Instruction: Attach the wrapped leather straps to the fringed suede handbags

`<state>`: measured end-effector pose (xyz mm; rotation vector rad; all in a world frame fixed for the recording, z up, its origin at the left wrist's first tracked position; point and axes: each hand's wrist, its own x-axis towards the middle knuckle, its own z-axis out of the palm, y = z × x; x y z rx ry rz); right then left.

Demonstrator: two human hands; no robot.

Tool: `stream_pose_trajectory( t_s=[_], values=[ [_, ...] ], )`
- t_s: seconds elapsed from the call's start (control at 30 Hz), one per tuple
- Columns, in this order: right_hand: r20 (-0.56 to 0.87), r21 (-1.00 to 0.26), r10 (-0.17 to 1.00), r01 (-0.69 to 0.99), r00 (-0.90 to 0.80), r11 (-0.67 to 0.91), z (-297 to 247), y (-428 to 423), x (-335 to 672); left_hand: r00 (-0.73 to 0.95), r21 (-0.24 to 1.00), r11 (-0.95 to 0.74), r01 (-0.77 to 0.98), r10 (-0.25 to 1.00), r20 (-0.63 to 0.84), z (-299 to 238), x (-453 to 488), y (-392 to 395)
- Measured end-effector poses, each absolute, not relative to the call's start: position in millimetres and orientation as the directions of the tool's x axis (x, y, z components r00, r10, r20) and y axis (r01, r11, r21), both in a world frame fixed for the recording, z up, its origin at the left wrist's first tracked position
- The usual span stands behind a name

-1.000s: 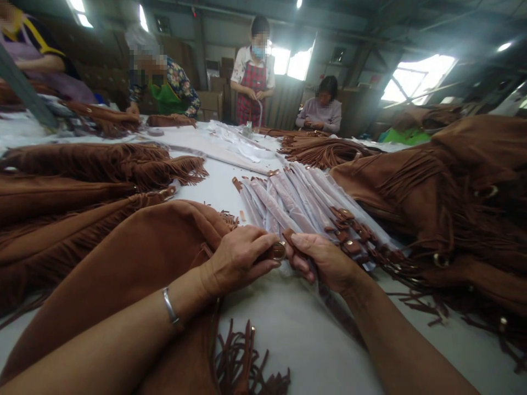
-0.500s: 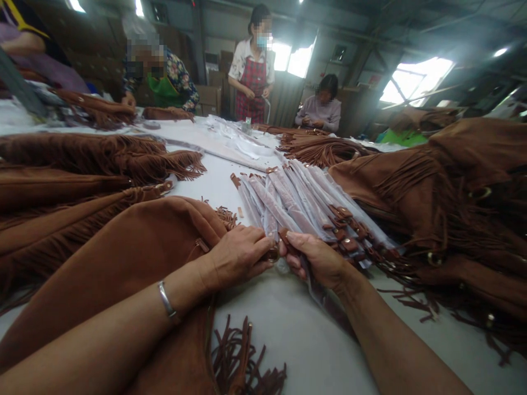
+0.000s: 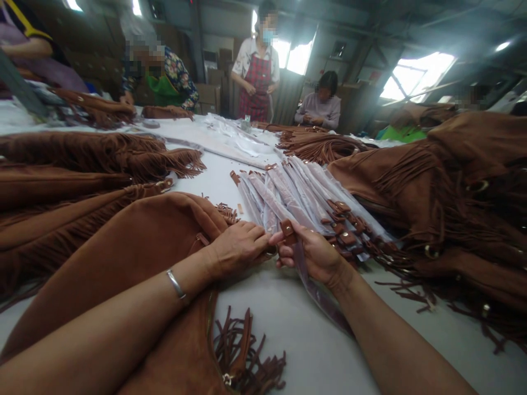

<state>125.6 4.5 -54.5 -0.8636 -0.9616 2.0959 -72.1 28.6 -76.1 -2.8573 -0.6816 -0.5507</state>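
A large brown suede bag (image 3: 135,241) with fringe lies on the white table under my left arm. My left hand (image 3: 239,247) is closed at the bag's upper edge, fingers around a metal ring (image 3: 272,250) that is mostly hidden. Just to its right, my right hand (image 3: 310,249) grips the leather end tab of a strap (image 3: 289,230), which carries a gold snap. The strap's plastic-wrapped length (image 3: 313,291) hangs down below that hand, passing behind the wrist. A fringe tassel (image 3: 247,351) spreads beside the bag's zipper.
Several plastic-wrapped straps (image 3: 296,192) lie in a row just beyond my hands. Brown fringed bags are piled at right (image 3: 411,181) and left (image 3: 74,159). White sheeting (image 3: 230,137) covers the table farther back. Several people stand or sit around the far side.
My right hand has turned and drawn slightly away from the left, bringing the strap's tab upright with its snap in view. My left hand stays nearly in place.
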Motion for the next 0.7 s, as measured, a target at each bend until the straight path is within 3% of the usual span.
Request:
stream_pose_trajectory(
  t_s=[0.33, 0.5, 0.6, 0.7],
  values=[
    [-0.3, -0.797, 0.751, -0.278, -0.588, -0.536, -43, 4, 140, 0.706, 0.222, -0.854, 0.47, 0.515, 0.487, -68, -84, 34],
    [-0.439, -0.878, 0.699, 0.105, -0.565, -0.466, -8, 6, 144, 0.687, 0.259, -0.851, 0.456, 0.522, 0.505, -65, -86, 31],
    [-0.468, -0.881, 0.753, 0.318, -0.463, -0.352, 12, 7, 140, 0.689, 0.255, -0.857, 0.449, 0.513, 0.512, -64, -86, 28],
    [-0.429, -0.874, 0.829, 0.397, -0.359, -0.28, 15, 8, 130, 0.687, 0.258, -0.856, 0.449, 0.515, 0.513, -65, -85, 27]
  ],
)
